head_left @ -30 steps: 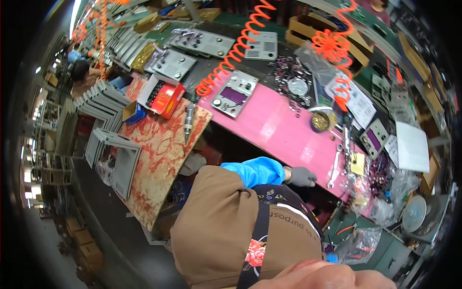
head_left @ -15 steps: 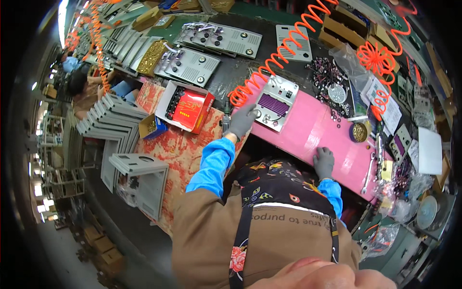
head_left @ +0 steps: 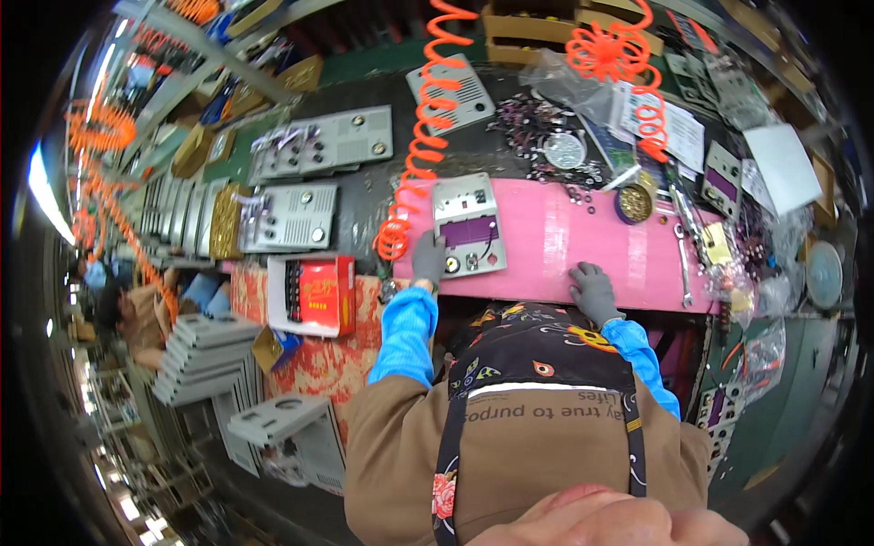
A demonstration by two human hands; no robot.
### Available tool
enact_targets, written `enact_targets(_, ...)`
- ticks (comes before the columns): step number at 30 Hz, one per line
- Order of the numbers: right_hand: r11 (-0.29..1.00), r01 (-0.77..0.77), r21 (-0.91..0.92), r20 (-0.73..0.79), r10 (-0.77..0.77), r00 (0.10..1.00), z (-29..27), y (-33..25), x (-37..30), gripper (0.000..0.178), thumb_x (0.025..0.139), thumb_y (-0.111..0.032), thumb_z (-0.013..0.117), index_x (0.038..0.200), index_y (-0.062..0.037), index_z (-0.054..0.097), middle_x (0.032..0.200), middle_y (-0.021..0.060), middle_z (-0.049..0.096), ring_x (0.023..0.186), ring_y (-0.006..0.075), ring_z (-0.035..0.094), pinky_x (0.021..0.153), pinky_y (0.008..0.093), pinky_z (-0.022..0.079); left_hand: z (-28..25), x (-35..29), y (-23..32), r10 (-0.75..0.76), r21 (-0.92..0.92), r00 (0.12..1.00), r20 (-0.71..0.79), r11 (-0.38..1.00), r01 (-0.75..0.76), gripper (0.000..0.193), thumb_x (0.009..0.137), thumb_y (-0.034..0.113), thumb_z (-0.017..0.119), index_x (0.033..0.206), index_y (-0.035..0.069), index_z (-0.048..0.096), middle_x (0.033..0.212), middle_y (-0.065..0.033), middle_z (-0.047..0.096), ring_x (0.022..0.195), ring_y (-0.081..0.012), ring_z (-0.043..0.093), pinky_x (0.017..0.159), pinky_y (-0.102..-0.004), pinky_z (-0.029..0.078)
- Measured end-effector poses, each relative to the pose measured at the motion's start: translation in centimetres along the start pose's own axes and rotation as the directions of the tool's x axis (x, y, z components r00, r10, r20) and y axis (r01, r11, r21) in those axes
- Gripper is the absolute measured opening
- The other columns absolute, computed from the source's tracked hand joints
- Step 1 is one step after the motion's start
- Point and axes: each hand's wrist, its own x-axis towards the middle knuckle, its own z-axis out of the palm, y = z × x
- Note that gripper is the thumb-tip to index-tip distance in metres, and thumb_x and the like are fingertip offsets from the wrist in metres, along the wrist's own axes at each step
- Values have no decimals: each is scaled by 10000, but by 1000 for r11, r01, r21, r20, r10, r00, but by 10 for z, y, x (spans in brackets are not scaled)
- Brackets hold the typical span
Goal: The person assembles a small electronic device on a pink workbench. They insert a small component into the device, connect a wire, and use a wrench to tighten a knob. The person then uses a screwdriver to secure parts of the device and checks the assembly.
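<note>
My left hand (head_left: 428, 258), in a grey glove with a blue sleeve, rests on the lower left corner of a grey metal panel (head_left: 469, 226) that has a purple circuit board in its middle. The panel lies on a pink mat (head_left: 555, 247) on the bench. My right hand (head_left: 594, 291), also grey-gloved, lies flat on the near edge of the pink mat, holding nothing. An orange coiled hose (head_left: 421, 150) hangs down and ends just left of the panel.
A red box (head_left: 314, 293) lies left of the mat. Grey panels (head_left: 326, 138) lie behind, and a stack of them (head_left: 202, 353) stands at lower left. Loose screws, a round tin (head_left: 635, 204), wrenches (head_left: 681, 244) and papers (head_left: 781, 166) crowd the right side. Another person (head_left: 137, 314) sits at far left.
The view has swung so that the pink mat now lies straight ahead. My left hand slid down to the panel's lower left corner; my right hand stays on the mat's near edge.
</note>
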Motion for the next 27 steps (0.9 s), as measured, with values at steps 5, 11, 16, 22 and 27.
enact_targets(5,977,-69,200,31,64,997,-16,19,2,334,838,-203,669,1154,-96,655,1187,128,633,1154,330,568,949,433,488,39,-28,17,10,-84,1000,-14,996,-11,353,973,288,502,1179,17,593,1131,-229,617,1079,-411,570,932,-480,447)
enact_targets(11,924,-96,370,71,74,995,-47,27,23,313,898,-244,612,1167,-95,666,1122,124,669,989,318,652,878,416,519,36,-36,44,13,-74,1000,-7,997,-14,341,992,323,493,1190,76,619,1126,-193,636,1061,-389,593,926,-466,464)
enact_targets(16,900,-43,433,94,2,996,-70,33,68,314,897,-239,614,1165,-88,675,1098,121,686,934,292,676,851,383,535,13,-10,46,29,168,985,-169,986,0,338,985,348,500,1170,102,641,1086,-155,655,1018,-351,612,878,-462,481)
enact_targets(22,896,86,435,4,-98,995,-73,52,137,319,894,-252,621,1166,-92,669,1116,133,677,989,321,657,881,404,522,22,42,43,185,262,917,-354,961,-93,357,928,311,558,1200,89,622,1153,-155,629,1093,-372,552,907,-489,465)
enact_targets(27,949,-76,307,-164,132,978,-130,98,245,359,877,-179,615,1221,-74,626,1170,179,641,1129,337,601,965,404,484,43,58,50,-29,273,891,-453,947,170,369,914,292,557,1209,77,609,1164,-173,617,1095,-400,541,993,-512,400)
